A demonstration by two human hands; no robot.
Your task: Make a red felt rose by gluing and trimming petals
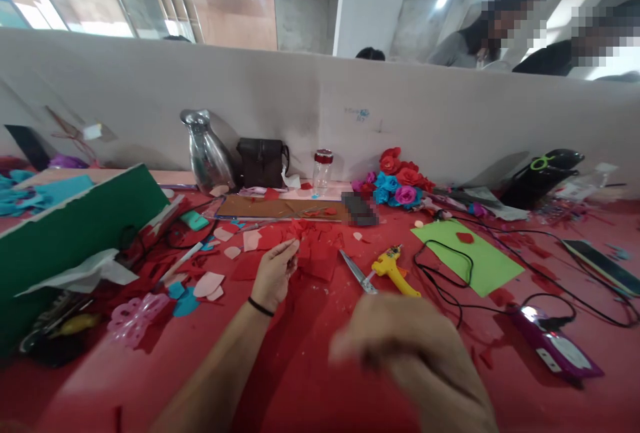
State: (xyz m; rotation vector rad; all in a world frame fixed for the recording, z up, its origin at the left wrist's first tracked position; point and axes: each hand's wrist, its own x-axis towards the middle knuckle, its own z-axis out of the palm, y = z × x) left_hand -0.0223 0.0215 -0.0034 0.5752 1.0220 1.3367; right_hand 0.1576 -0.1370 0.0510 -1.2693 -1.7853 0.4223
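Observation:
My left hand [276, 274] is closed in a pinch over the middle of the red table, a dark band round its wrist. Crumpled red paper [301, 228] shows right at its fingertips and seems pinched there; red on red hides its edges. Flat red paper sheets [320, 258] lie just beyond. Lower right, my right hand [407, 333] is smeared by motion, so its fingers cannot be made out. Nearest to it are scissors [358, 273] with the blades pointing away, and a yellow glue gun [395, 272] lying on the table.
Paper flowers [397, 180] are heaped at the back. A green sheet [470, 256], black cords and a purple power strip [560, 346] lie right. A green board [85, 233] stands left near paper scraps [209, 285]. A steel jug [207, 153] and glass jar [323, 173] line the partition.

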